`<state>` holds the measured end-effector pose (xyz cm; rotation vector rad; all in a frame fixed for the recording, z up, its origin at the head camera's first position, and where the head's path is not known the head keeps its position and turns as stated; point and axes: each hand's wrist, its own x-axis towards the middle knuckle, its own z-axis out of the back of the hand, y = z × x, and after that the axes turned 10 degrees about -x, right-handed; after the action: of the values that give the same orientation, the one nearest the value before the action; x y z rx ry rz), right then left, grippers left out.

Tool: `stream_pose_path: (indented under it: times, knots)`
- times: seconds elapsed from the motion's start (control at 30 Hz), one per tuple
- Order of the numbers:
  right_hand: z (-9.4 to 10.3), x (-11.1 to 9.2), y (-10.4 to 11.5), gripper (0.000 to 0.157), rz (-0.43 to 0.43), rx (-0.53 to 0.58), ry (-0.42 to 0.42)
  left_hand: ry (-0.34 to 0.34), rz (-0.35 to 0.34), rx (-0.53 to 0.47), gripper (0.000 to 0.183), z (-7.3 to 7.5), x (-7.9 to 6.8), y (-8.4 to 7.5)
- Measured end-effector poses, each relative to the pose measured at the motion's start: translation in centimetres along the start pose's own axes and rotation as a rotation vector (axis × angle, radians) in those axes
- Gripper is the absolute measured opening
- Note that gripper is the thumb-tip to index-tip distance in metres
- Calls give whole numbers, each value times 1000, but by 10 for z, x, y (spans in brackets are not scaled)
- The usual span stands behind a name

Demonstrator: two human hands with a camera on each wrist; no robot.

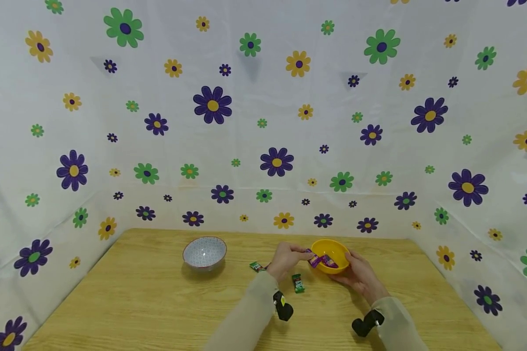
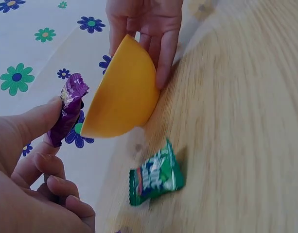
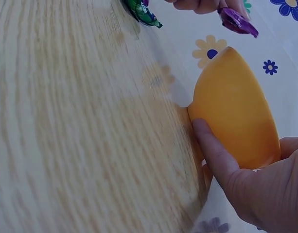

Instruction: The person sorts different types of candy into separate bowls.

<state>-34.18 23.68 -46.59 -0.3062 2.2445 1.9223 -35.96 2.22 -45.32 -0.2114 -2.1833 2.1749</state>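
Observation:
My left hand pinches a purple-wrapped candy between thumb and fingers, its other fingers curled inward in the left wrist view. In the head view this candy overlaps the left rim of a yellow bowl. Another purple candy lies inside that bowl. The bowl's right side is gripped by my right hand, with a finger along the outer wall low down in the right wrist view. Just below the left hand, a green-wrapped candy rests on the table. A second green candy lies left of the left wrist, partly hidden.
A grey-blue patterned bowl with a reddish rim stands on the left part of the wooden table. White cloth printed with flowers hangs behind the table and along both sides. Each wrist wears a small black camera.

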Motion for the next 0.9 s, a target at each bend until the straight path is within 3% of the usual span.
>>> stream_pose_path:
  times: [0.27, 0.53, 0.7, 0.9]
  knots:
    - [-1, 1, 0, 55, -14, 32, -6, -79, 11, -76, 18, -20, 2, -1]
    - [1, 0, -3, 55, 2, 5, 4, -166, 18, -73, 15, -35, 2, 1]
    - [1, 1, -3, 55, 0, -12, 5, -156, 38, -52, 15, -36, 2, 3]
    - [1, 1, -1, 55, -7, 21, -4, -94, 4, -44, 18, -27, 2, 1]
